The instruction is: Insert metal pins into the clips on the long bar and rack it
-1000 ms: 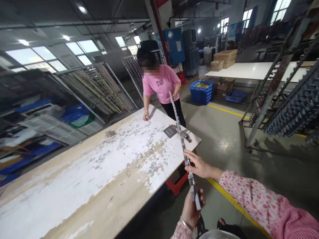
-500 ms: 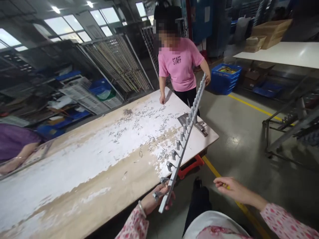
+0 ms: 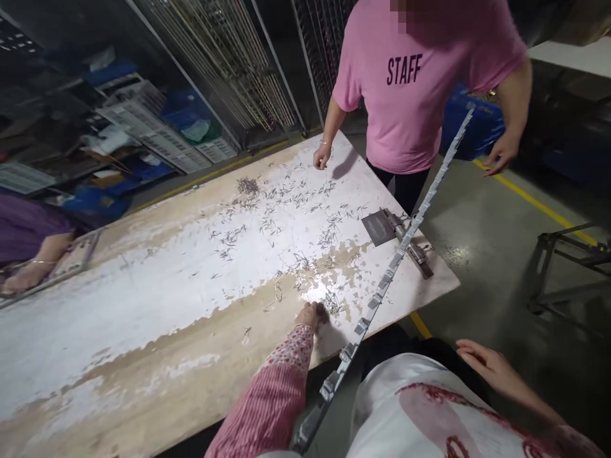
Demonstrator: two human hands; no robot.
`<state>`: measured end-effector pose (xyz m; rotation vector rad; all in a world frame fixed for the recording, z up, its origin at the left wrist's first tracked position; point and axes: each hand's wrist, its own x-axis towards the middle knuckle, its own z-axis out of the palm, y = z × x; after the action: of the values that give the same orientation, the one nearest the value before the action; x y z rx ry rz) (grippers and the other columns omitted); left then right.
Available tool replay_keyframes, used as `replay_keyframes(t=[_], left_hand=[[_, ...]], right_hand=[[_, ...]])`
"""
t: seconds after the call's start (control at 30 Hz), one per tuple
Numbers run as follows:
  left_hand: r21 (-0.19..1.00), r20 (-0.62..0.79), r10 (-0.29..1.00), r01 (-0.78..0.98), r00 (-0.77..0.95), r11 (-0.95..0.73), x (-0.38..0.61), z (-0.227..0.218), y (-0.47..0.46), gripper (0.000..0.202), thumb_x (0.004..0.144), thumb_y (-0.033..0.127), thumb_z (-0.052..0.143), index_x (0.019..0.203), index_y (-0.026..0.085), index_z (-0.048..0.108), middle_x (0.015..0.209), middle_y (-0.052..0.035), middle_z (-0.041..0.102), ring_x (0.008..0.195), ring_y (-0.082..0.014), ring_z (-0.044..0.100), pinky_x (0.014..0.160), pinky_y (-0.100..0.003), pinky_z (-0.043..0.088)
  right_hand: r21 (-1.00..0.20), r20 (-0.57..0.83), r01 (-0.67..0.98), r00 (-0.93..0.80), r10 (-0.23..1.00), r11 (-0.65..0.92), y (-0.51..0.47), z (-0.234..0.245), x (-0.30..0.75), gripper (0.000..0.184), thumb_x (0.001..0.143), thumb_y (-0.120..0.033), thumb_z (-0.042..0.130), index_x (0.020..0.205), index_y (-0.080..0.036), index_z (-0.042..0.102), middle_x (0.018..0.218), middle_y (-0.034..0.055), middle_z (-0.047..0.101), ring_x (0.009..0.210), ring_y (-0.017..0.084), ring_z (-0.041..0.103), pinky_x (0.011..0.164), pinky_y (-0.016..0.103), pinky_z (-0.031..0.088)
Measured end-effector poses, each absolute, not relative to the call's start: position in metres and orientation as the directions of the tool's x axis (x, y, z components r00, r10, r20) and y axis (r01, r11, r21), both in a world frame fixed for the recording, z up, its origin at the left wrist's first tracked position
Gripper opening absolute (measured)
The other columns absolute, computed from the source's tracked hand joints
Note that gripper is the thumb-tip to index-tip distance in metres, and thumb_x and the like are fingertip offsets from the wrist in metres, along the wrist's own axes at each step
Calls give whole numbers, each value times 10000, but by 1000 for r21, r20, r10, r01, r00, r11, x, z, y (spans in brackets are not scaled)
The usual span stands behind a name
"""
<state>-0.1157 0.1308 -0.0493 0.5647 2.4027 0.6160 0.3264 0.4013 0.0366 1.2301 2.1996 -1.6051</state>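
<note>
The left hand (image 3: 308, 315) reaches down beside metal pins (image 3: 333, 300) on the counter (image 3: 157, 286), its grip unclear; the right hand (image 3: 484, 359) hangs unclenched, the metal bar (image 3: 401, 250) slanting between them.

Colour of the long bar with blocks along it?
Silver-grey bar, best seen in the head view.

Your table (image 3: 143, 299) catches most of the light, its pale top brightest in a washed-out patch just beyond your left hand (image 3: 308, 315), which throws a soft shadow beside it; another falls by the co-worker's hand (image 3: 322, 156) at the table's far end. Behind the table, the racks (image 3: 224, 63) and shelves (image 3: 138, 114) sink into gloom and look soft, perhaps smeared by motion. Past the table's right corner, you get speckled glare on the dim floor (image 3: 453, 254), with wide-angle stretch toward the edges.
</note>
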Motion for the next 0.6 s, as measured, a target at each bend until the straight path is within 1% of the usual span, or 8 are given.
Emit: replay_keyframes(t=[0.13,0.2,0.33,0.4,0.5,0.53,0.6], left_hand=[[471,-486,422,177,-765,864,-122,-48,118,164,836,251,642,755,124,576,737,3,585,726,-128,584,726,-307,500],[470,-485,376,127,-789,873,-130,-39,113,141,829,244,627,767,132,570,740,-11,610,722,-132,609,703,-293,513],[502,-470,324,53,-821,863,-144,-17,108,145,834,305,562,826,160,564,792,-44,671,736,-151,669,630,-247,532],[488,-466,316,58,-826,871,-149,-11,109,127,796,284,599,834,165,580,821,-54,682,753,-158,669,646,-253,537],[426,-489,306,83,-817,901,-150,-13,114,137,731,185,671,851,154,613,800,-49,670,770,-160,647,724,-281,532],[401,-505,298,85,-810,912,-150,-17,117,151,735,173,678,871,144,619,793,-45,663,770,-158,640,744,-293,529],[359,-540,273,76,-796,930,-147,-27,124,179,783,200,667,936,120,617,818,-47,653,770,-154,630,748,-317,528]], right_hand=[[-699,-596,705,-667,446,121,423,27,313,566,783,-586,506,1101,-148,673,1064,146,708,1007,299,661,900,385,511],[-703,-589,692,-696,411,164,438,21,303,553,800,-570,492,1113,-149,666,1072,142,705,1009,289,659,899,378,507],[-708,-552,657,-743,378,258,467,10,279,538,816,-557,465,1121,-159,660,1050,133,711,999,277,662,876,365,508],[-709,-539,649,-751,381,277,476,8,268,546,810,-561,457,1123,-162,658,1052,132,711,995,278,664,875,368,508],[-717,-542,645,-754,371,264,479,9,258,553,789,-566,466,1118,-167,661,1057,132,710,993,282,665,879,372,508],[-719,-546,647,-752,369,254,477,9,257,553,781,-565,472,1115,-169,665,1058,132,710,995,283,664,882,371,508],[-716,-562,659,-741,368,232,473,9,259,557,766,-566,480,1107,-169,671,1062,135,709,1006,288,660,889,371,506]])
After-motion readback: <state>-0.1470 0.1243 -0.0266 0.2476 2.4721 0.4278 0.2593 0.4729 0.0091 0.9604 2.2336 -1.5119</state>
